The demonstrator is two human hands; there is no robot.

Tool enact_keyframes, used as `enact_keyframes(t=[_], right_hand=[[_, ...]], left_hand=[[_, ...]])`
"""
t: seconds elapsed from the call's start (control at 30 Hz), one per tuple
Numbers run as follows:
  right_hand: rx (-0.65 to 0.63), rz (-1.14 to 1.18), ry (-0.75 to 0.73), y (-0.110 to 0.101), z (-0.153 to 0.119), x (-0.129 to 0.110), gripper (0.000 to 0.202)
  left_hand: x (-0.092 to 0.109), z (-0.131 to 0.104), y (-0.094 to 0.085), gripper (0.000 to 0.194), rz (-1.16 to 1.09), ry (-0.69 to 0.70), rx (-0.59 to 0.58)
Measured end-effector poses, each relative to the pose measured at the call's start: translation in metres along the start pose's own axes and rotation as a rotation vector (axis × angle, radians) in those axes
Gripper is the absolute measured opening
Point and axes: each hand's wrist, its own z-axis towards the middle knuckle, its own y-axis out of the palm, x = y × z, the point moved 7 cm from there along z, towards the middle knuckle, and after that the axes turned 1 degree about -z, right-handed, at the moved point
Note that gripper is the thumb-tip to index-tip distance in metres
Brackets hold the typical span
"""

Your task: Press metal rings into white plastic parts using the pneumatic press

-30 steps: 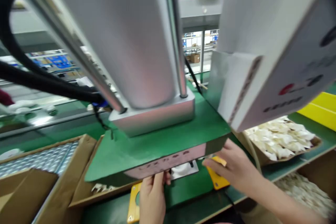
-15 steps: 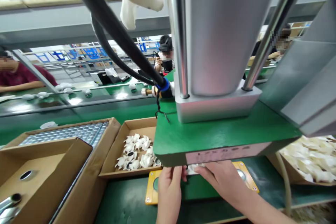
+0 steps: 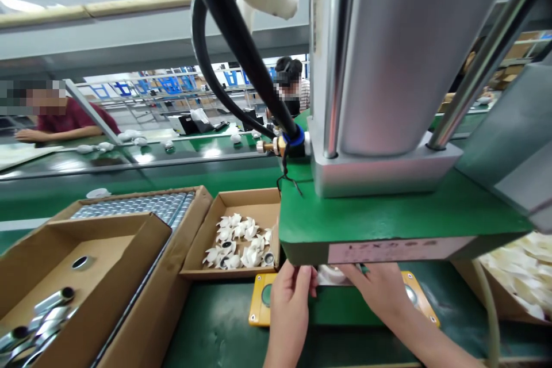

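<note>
Both hands reach under the front edge of the green press head (image 3: 401, 213). My left hand (image 3: 293, 293) is bent with its thumb and fingers close together at the left; what its fingertips hold, if anything, is hidden. My right hand (image 3: 379, 290) lies beside a whitish part (image 3: 332, 275) under the press, and its fingertips are covered by the press edge. Beneath the hands is a green block (image 3: 340, 306) between yellow button plates (image 3: 260, 300).
Left of the press, a carton (image 3: 198, 270) holds white finned parts (image 3: 239, 236). Farther left, a box (image 3: 112, 259) contains metal tubes (image 3: 54, 299). White pieces (image 3: 521, 270) fill a box at the right. A hose (image 3: 487, 305) hangs nearby. People sit beyond the conveyor.
The view has shifted, so the press and boxes appear farther right. My right hand has moved slightly in under the press, and the whitish part shows more between the hands.
</note>
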Motion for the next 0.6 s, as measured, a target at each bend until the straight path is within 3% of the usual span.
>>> enact_keyframes(t=[0.13, 0.27, 0.4, 0.47, 0.53, 0.6], right_hand=[[-0.010, 0.050, 0.057, 0.004, -0.005, -0.002, 0.021], [-0.083, 0.071, 0.009, 0.007, -0.016, -0.004, 0.015], [-0.149, -0.012, -0.038, 0.002, -0.032, 0.000, 0.030], [-0.116, -0.026, -0.059, -0.010, -0.043, 0.007, 0.038], [-0.044, -0.033, -0.066, -0.026, -0.058, 0.020, 0.040], [0.029, -0.063, -0.038, -0.040, -0.076, 0.036, 0.037]], left_hand=[[0.002, 0.000, 0.000, 0.024, 0.018, 0.007, -0.005], [0.005, -0.001, 0.002, 0.025, 0.039, 0.019, -0.004], [0.017, -0.008, 0.000, 0.023, 0.101, 0.043, 0.033], [0.036, -0.015, -0.011, 0.017, 0.251, 0.189, 0.108], [0.058, -0.027, -0.027, 0.012, 0.497, 0.427, 0.214], [0.067, -0.038, -0.044, 0.015, 0.746, 0.615, 0.317]])
